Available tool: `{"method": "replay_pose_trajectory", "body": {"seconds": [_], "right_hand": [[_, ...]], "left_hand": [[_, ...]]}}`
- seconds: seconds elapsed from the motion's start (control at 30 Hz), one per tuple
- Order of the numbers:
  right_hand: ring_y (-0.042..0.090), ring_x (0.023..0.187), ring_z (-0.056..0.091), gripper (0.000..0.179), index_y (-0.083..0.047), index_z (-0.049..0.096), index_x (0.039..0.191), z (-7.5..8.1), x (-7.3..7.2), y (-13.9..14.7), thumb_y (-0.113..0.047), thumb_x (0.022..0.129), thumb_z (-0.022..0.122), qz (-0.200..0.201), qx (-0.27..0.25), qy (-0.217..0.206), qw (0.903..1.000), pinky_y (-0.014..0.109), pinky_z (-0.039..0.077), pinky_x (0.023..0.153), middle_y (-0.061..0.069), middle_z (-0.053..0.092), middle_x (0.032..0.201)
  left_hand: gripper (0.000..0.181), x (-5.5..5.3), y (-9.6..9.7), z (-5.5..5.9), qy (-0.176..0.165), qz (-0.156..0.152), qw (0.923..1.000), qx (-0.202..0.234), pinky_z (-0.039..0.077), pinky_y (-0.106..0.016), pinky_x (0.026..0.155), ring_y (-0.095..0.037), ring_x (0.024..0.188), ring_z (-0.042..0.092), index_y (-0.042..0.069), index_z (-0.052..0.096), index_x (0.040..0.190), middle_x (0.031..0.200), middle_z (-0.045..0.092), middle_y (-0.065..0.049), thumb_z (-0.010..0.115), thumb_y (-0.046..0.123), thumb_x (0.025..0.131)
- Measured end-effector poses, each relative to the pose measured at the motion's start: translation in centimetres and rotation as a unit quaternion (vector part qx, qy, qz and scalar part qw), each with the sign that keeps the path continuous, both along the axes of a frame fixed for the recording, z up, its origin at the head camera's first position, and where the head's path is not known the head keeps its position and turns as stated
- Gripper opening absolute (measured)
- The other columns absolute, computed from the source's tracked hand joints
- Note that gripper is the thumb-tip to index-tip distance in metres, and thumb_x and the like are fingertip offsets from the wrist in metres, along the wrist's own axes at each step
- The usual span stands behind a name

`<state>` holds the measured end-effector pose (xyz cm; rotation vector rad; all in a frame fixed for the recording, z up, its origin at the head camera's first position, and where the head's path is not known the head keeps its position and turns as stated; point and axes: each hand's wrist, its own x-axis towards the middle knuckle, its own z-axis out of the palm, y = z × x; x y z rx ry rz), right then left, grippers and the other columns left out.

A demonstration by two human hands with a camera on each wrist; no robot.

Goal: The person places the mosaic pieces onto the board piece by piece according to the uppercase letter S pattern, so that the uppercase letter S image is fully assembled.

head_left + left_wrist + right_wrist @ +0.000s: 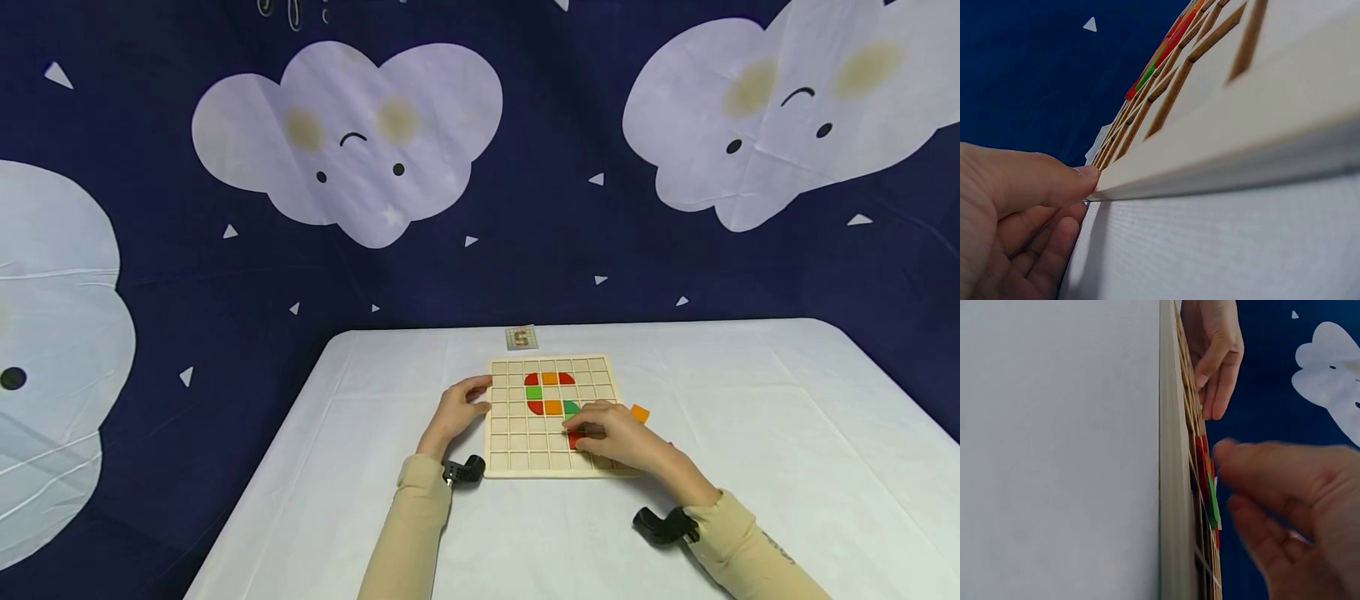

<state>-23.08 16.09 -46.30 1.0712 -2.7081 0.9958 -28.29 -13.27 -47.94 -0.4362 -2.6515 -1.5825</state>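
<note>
A wooden grid board (pixel 510 462) lies on the table with coloured pieces in its cells. They include red rounded pieces (pixel 532 380), orange squares (pixel 550 378), a green square (pixel 533 392) and a green rounded piece (pixel 571 407). My left hand (pixel 452 414) touches the board's left edge, its thumb (pixel 1054 180) against the rim in the left wrist view. Over the board's right half is my right hand (pixel 618 435), thumb and fingers apart around a red piece (pixel 575 440) in the grid. In the right wrist view, nothing shows between those fingertips. This hand hides some cells.
Behind the board lies a small pattern card (pixel 521 337) with an S-like shape. A loose orange square (pixel 640 413) sits off the board's right side, and a red bit (pixel 670 444) peeks out beyond the right hand. A white cloth (pixel 390 367) covers the table.
</note>
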Motion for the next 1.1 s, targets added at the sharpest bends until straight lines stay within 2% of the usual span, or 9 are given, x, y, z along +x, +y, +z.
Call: {"method": "replay_pose_trajectory", "body": {"seconds": [0.13, 0.27, 0.5, 0.7, 0.83, 1.1], "right_hand": [[0.024, 0.103, 0.059, 0.027, -0.01, 0.071, 0.108, 0.8, 0.1, 0.6, -0.013, 0.082, 0.074, -0.017, -0.033, -0.012, 0.9993, 0.045, 0.049, 0.089, -0.003, 0.066, 0.107], [0.021, 0.098, 0.061, 0.027, -0.01, 0.071, 0.108, 1.4, -0.2, 1.8, -0.01, 0.081, 0.074, -0.038, -0.054, 0.015, 0.9977, 0.041, 0.053, 0.082, -0.003, 0.067, 0.106], [0.025, 0.093, 0.061, 0.03, -0.008, 0.07, 0.108, 2.7, -0.5, 4.5, -0.012, 0.079, 0.076, -0.094, -0.054, 0.055, 0.9926, 0.046, 0.051, 0.078, 0.001, 0.067, 0.104], [0.03, 0.094, 0.061, 0.032, -0.007, 0.07, 0.109, 3.8, -0.3, 6.7, -0.011, 0.079, 0.076, -0.144, -0.056, 0.052, 0.9866, 0.051, 0.05, 0.08, 0.006, 0.067, 0.106], [0.033, 0.095, 0.06, 0.033, -0.006, 0.069, 0.112, 3.7, -0.1, 7.8, -0.015, 0.081, 0.075, -0.162, -0.054, 0.045, 0.9843, 0.054, 0.049, 0.08, 0.008, 0.066, 0.109], [0.033, 0.094, 0.061, 0.032, -0.005, 0.069, 0.111, 2.1, 0.0, 8.7, -0.016, 0.081, 0.075, -0.184, -0.048, 0.037, 0.981, 0.051, 0.05, 0.075, 0.009, 0.066, 0.109]], "left_hand": [[0.046, 0.0, 0.0, 0.0, 0.001, 0.0, 1.0, 0.001, 0.044, -0.036, 0.098, -0.03, 0.112, 0.054, -0.004, 0.056, 0.126, 0.122, 0.059, -0.017, 0.065, -0.007, 0.081], [0.046, 0.1, 0.0, 0.1, -0.001, 0.002, 1.0, 0.001, 0.044, -0.035, 0.098, -0.03, 0.112, 0.054, -0.004, 0.056, 0.126, 0.122, 0.059, -0.017, 0.065, -0.007, 0.081], [0.046, 0.1, 0.0, 0.0, -0.001, 0.004, 1.0, -0.006, 0.045, -0.034, 0.098, -0.028, 0.112, 0.054, -0.004, 0.057, 0.126, 0.122, 0.059, -0.016, 0.065, -0.006, 0.081], [0.046, 0.0, 0.0, 0.0, 0.003, 0.002, 1.0, -0.009, 0.045, -0.034, 0.098, -0.029, 0.113, 0.054, -0.004, 0.056, 0.127, 0.123, 0.059, -0.017, 0.065, -0.007, 0.081], [0.047, -0.2, -0.1, -0.1, 0.005, 0.005, 0.9999, -0.014, 0.045, -0.034, 0.098, -0.029, 0.113, 0.054, -0.003, 0.056, 0.127, 0.123, 0.059, -0.017, 0.065, -0.006, 0.081], [0.046, -0.2, 0.0, -0.1, 0.002, 0.004, 0.9999, -0.012, 0.045, -0.035, 0.098, -0.029, 0.113, 0.054, -0.003, 0.056, 0.127, 0.123, 0.059, -0.016, 0.065, -0.006, 0.082]]}}
